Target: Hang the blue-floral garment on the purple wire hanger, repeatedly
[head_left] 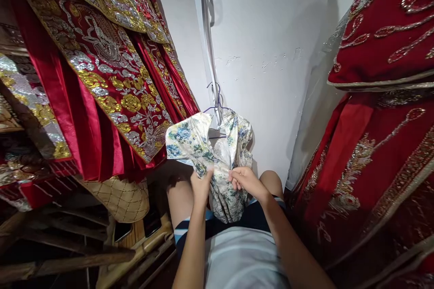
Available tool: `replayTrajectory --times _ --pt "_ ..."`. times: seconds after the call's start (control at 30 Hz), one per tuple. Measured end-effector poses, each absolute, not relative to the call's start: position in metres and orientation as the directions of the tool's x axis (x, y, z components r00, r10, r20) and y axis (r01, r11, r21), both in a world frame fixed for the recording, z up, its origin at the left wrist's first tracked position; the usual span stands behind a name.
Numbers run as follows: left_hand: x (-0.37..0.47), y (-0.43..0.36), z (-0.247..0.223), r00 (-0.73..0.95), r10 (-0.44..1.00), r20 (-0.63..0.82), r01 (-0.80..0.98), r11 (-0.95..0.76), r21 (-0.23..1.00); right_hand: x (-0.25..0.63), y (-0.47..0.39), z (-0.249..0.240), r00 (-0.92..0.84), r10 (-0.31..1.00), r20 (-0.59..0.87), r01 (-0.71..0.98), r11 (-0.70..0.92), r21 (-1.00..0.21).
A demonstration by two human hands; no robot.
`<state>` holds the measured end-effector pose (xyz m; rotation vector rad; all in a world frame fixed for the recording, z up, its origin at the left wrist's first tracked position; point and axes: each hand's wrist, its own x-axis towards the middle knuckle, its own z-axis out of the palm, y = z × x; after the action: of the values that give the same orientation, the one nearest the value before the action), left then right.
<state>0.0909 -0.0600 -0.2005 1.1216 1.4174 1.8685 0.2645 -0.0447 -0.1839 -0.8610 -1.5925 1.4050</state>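
A white garment with blue, green and yellow flowers point(185, 137), perhaps a shirt or dress, hangs in front of me on a thin purple hanger point(210, 108). My left hand point(201, 185) pinches the cloth on the left side of its front. On the other side of the front opening, my right hand point(247, 181) has its fingers closed on the fabric near the neckline's lower end. The lower part of the garment bunches up between my thighs. Whether either hand holds a button or tie is too small to make out.
A white metal upright point(203, 31) stands against the grey wall point(267, 31) behind the hanger. Red embroidered costumes hang close on the left point(115, 72) and right point(369, 144). Bamboo furniture point(149, 246) stands low at left, with a dark phone-like object point(122, 231) on it.
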Motion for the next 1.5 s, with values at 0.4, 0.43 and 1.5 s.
replayTrajectory --times 0.4,0.43,1.5 --pt "0.126 -0.072 -0.233 0.010 0.811 0.584 0.371 -0.546 0.751 0.252 -0.047 -0.175 -0.456 0.880 0.131 -0.107 0.092 -0.990" --pt "0.126 -0.070 -0.231 0.030 0.820 0.572 0.378 -0.539 0.753 0.255 -0.042 -0.167 -0.419 0.898 0.134 -0.139 0.082 -0.987" --pt "0.081 0.001 -0.030 -0.326 0.434 0.840 0.451 -0.710 0.542 0.239 0.019 -0.105 -0.186 0.903 0.388 -0.048 0.386 -0.921"
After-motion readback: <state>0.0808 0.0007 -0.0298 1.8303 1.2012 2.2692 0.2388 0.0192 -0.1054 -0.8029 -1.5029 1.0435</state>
